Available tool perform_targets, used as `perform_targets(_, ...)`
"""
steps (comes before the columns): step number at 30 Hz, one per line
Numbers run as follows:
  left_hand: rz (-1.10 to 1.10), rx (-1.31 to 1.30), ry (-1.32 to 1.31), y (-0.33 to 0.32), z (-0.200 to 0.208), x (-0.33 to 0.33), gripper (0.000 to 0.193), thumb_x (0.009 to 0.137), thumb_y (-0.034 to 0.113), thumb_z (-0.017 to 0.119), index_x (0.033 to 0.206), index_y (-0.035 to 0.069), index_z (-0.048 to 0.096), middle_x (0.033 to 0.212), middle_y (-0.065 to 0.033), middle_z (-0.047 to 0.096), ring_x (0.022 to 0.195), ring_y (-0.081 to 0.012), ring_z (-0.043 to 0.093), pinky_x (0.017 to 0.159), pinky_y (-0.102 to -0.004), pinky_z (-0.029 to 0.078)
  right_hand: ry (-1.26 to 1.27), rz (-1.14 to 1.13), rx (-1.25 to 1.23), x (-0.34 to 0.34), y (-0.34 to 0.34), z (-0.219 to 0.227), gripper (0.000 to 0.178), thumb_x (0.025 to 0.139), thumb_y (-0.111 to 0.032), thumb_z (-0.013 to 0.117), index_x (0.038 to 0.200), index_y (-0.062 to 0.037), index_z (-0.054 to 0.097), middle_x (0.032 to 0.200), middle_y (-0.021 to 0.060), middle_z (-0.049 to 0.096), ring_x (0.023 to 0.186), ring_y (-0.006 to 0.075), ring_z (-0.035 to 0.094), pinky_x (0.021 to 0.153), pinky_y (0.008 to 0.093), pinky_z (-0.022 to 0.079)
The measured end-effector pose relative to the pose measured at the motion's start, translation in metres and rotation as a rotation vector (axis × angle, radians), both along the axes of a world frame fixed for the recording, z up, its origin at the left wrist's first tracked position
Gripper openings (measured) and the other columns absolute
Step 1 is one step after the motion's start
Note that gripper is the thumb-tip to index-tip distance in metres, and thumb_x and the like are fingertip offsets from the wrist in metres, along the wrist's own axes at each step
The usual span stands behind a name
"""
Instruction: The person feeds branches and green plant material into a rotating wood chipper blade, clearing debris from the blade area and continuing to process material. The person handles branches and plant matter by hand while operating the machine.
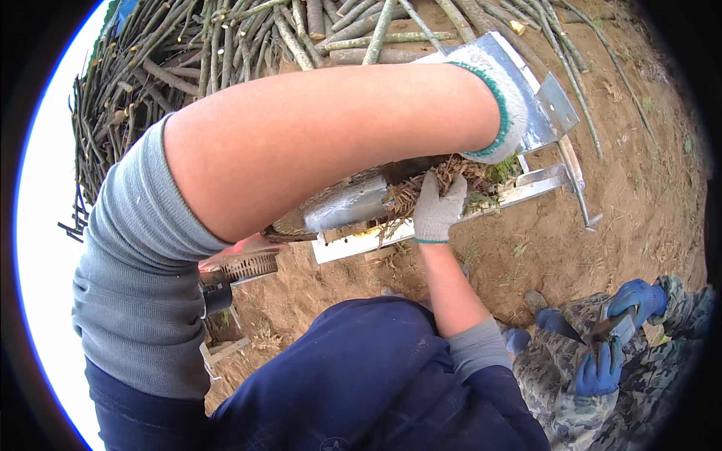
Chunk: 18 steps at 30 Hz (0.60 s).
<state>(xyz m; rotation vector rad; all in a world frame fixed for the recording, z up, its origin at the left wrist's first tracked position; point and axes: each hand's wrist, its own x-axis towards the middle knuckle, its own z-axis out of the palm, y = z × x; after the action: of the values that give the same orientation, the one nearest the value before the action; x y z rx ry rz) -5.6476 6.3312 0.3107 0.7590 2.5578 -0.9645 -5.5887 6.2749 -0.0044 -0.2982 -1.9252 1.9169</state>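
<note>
My right hand (440,210), in a pale knit glove with a teal hem, is closed on a bunch of dry brown fern-like fronds (406,197), the thumb and fingers pressed into it. Some green leaves (504,169) stick out at the bunch's right end. The bunch lies along a metal trough (357,207) with a white front edge. My left arm reaches across above it, and my left hand (508,98), gloved the same way, is over the trough's far right part beside a bent metal plate (556,105). The left fingers are hidden.
A large heap of cut branches (180,60) fills the far side. Below my left forearm sits a red machine part with a slotted cover (252,265). A metal rod (580,192) juts out at right. At lower right, a person in camouflage and blue gloves (602,368) holds a flat object.
</note>
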Motion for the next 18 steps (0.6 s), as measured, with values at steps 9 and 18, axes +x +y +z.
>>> perform_targets(9,0.854,1.302,0.246,-0.127,-0.099,0.248,0.035,0.09,0.028,0.066,0.119,0.009,0.066,0.087,-0.011,0.071,0.083,-0.028,0.07,0.076,-0.0408,0.055,-0.32,0.041,0.04,-0.029,0.024,0.03,0.071,0.09,-0.034,0.07,0.145,0.0053,0.047,0.14,0.0278,0.056,0.123,0.0386,0.059,0.104,0.0439,0.046)
perform_targets(18,1.361,1.337,0.965,-0.233,-0.23,0.293,0.05,0.096,0.026,0.059,0.14,0.003,0.05,0.103,-0.0193,0.07,0.098,-0.0378,0.068,0.087,-0.0441,0.053,-0.302,0.053,0.0,-0.002,0.017,0.093,0.072,0.089,-0.029,0.072,0.149,-0.0009,0.043,0.138,0.0234,0.056,0.114,0.0317,0.063,0.095,0.0413,0.053)
